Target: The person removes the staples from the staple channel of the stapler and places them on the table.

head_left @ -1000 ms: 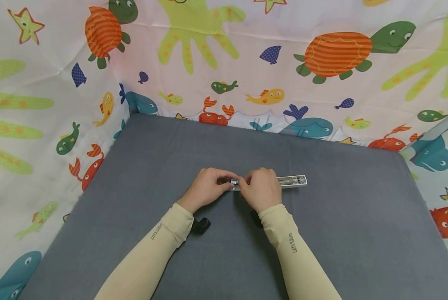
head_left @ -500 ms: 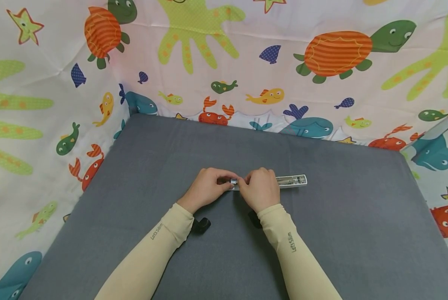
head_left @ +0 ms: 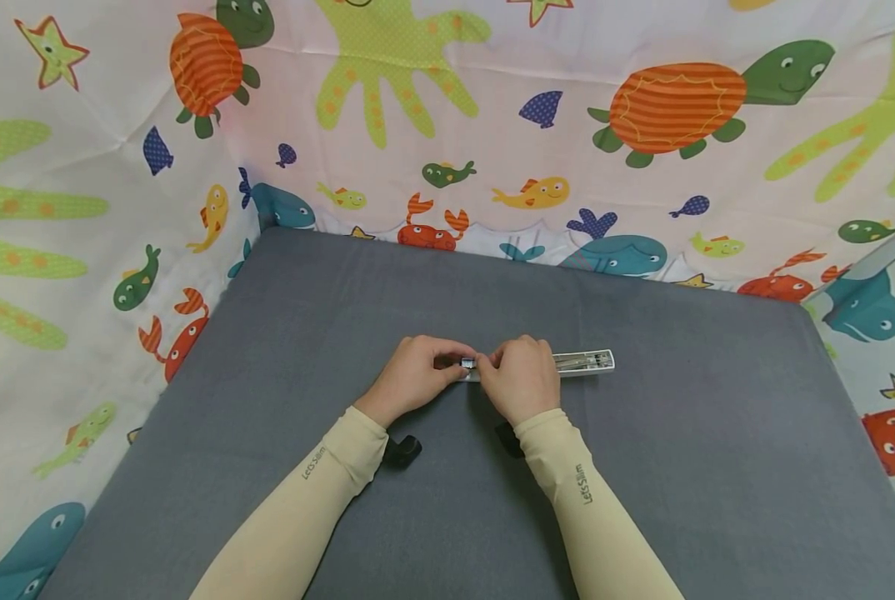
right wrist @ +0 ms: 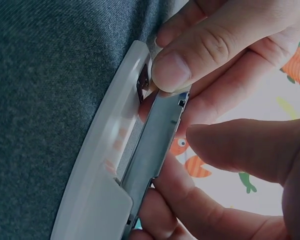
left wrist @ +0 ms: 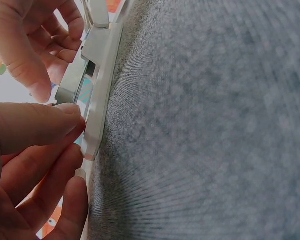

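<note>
A white stapler [head_left: 588, 363] lies on the grey table, its far right end sticking out past my right hand [head_left: 522, 379]. Its metal staple magazine [right wrist: 152, 140] is raised at a slant from the white base [right wrist: 102, 135], leaving a gap over the dark anvil plate [right wrist: 142, 82]. My left hand [head_left: 416, 371] pinches the magazine's front end, thumb on top and fingers under it. In the right wrist view, my right fingers curl behind the magazine, while the right thumb [right wrist: 235, 150] is bent close to its edge.
The grey cloth-covered table [head_left: 267, 350] spreads around the hands. A patterned sea-animal curtain [head_left: 387, 192] borders it at the back and sides. Black wrist-worn pieces [head_left: 402, 451] hang under both wrists.
My right hand has shifted very slightly left along the stapler. The left hand and the stapler keep their places.
</note>
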`<state>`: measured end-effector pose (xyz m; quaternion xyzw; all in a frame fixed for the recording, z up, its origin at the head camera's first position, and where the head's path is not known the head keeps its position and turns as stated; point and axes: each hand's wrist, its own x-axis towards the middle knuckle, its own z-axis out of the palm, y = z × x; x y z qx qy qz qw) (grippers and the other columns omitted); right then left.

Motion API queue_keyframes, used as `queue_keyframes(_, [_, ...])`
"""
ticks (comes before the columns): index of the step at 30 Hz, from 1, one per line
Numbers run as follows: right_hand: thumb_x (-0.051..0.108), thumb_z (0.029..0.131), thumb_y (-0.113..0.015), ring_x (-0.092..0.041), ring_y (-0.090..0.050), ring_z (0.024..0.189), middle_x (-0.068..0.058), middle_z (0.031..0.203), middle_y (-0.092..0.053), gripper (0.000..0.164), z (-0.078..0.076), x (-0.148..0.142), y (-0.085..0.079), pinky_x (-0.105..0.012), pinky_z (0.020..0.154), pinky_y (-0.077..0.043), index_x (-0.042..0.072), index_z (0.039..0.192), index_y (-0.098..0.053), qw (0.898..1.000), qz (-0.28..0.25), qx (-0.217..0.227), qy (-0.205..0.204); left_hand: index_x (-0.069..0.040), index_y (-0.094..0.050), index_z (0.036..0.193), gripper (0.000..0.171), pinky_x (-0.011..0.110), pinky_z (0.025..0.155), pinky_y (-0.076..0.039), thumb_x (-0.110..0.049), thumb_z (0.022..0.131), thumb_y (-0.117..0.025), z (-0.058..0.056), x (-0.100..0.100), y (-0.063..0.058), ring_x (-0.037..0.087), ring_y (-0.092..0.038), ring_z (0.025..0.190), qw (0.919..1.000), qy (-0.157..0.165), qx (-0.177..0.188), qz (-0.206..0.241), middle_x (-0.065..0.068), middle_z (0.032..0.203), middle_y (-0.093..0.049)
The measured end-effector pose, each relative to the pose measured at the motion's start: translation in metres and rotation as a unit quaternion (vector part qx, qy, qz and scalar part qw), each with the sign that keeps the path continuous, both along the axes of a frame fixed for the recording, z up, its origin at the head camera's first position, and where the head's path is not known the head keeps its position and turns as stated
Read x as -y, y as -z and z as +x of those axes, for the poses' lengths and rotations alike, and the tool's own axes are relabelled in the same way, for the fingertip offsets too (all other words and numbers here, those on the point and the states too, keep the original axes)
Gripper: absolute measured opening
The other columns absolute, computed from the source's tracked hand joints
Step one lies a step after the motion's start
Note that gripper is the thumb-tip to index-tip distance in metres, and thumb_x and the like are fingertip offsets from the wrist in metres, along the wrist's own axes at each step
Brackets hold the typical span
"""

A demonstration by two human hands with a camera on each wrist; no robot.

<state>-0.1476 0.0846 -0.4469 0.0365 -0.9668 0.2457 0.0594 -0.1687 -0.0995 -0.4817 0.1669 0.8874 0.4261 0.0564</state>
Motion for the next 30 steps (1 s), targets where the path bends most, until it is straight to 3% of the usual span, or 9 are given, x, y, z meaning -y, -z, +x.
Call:
queue_keyframes(13, [0.022, 0.095, -0.079, -0.036, -0.063, 0.083, -0.013, 0.079, -0.072, 0.026, -0.0001, 0.0012, 0.0025, -0.05, 0.085, -0.05, 0.008, 0.074, -0.083, 1.0, -0.012, 0.003, 0.003, -0.026, -0.084, 0.121, 0.024, 0.038, 0.087, -0.062, -0.017, 0.099, -0.081, -0.0007, -0.0008, 0.0016, 0.01, -0.073, 0.092, 1.0, -0.002, 0.0, 0.0, -0.005, 0.115, -0.082])
queue_keyframes(22, [0.026, 0.097, -0.078, -0.035, -0.06, 0.085, -0.013, 0.081, -0.072, 0.028, 0.0028, 0.0057, -0.001, -0.049, 0.084, -0.05, 0.009, 0.075, -0.084, 1.0, 0.024, 0.006, 0.011, -0.026, -0.084, 0.122, 0.025, 0.037, 0.089, -0.063, -0.017, 0.099, -0.08, -0.0001, -0.001, 0.0007, 0.011, -0.074, 0.094, 1.0, 0.0, 0.0, 0.0, -0.004, 0.117, -0.082])
queue_keyframes(30, [0.027, 0.098, -0.077, -0.036, -0.062, 0.088, -0.014, 0.084, -0.075, 0.027, 0.0023, 0.0046, -0.0026, -0.049, 0.087, -0.049, 0.008, 0.08, -0.085, 0.999, 0.018, 0.034, 0.017, -0.026, -0.084, 0.121, 0.024, 0.036, 0.086, -0.062, -0.017, 0.099, -0.081, -0.0009, -0.0001, 0.0014, 0.009, -0.072, 0.091, 1.0, 0.0, 0.0, 0.003, -0.005, 0.114, -0.082])
